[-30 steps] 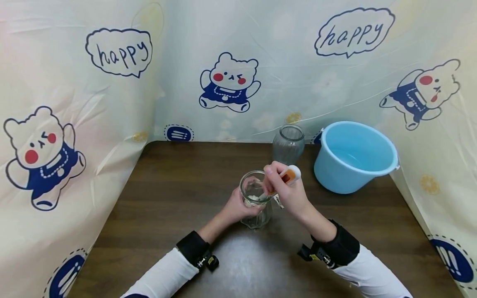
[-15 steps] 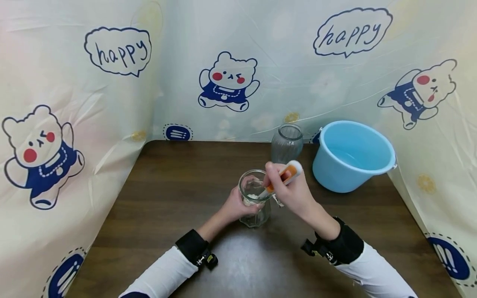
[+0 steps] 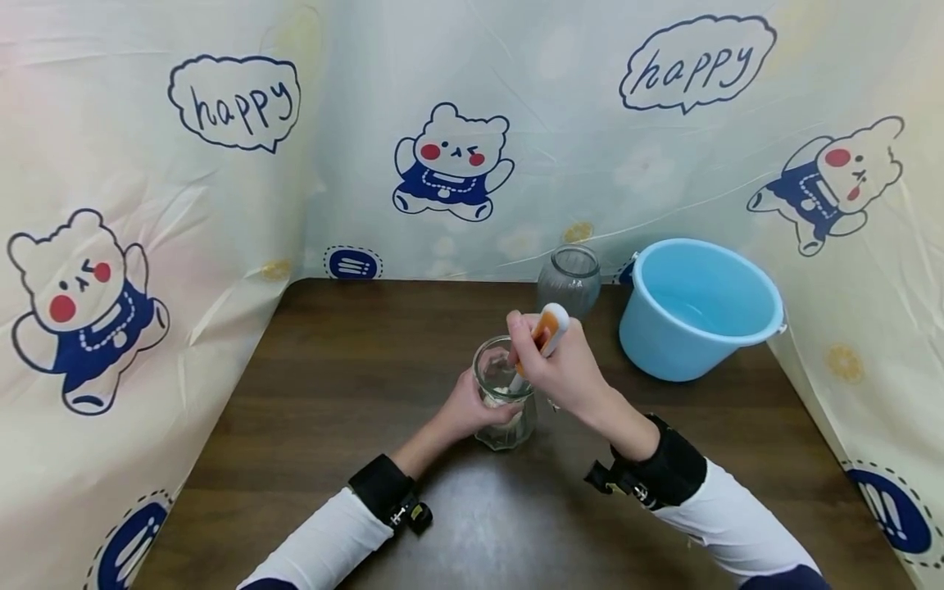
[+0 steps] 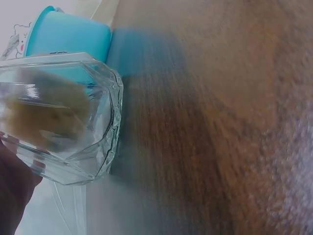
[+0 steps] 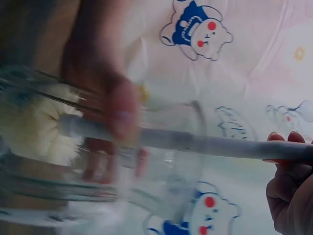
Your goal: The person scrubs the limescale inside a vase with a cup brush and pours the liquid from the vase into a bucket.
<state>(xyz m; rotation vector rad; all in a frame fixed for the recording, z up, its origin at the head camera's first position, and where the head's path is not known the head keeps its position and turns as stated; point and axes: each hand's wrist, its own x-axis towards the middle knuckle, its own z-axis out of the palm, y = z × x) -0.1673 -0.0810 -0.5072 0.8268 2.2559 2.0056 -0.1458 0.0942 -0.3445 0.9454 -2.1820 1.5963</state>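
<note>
The word "happy" is written in cloud-shaped bubbles point(image 3: 234, 104) on the printed curtain point(image 3: 221, 221), among winking bears point(image 3: 451, 184) with red cheeks and navy outfits. Navy oval badges point(image 3: 353, 264) on the cloth carry slanted marks like exclamation points.

The curtain surrounds the back, left and right edges of a dark brown wood-grain worktop point(image 3: 347, 352), which catches a pale glare near its front edge. By the back right corner stands a light blue bucket point(image 3: 678, 348); left of it, at the back edge, stands a ribbed, empty-looking jar point(image 3: 566, 287).

Around the worktop's middle is a faceted glass jar point(image 3: 507, 430), its mouth upward; whether its base touches the wood I cannot tell. The left hand point(image 3: 472, 410) grips it, fingers wrapped round the glass and thumb across the near side. The right hand point(image 3: 564, 365) has its fingers closed round the orange-and-white handle of a bottle brush point(image 3: 544, 332), which slants into the jar's mouth. Its fluffy, cream-coloured head point(image 5: 44, 125) sits inside the glass, at the end of a pale shaft point(image 5: 210, 146). Both wrists wear black straps point(image 3: 382, 492) over white sleeves point(image 3: 324, 541).
</note>
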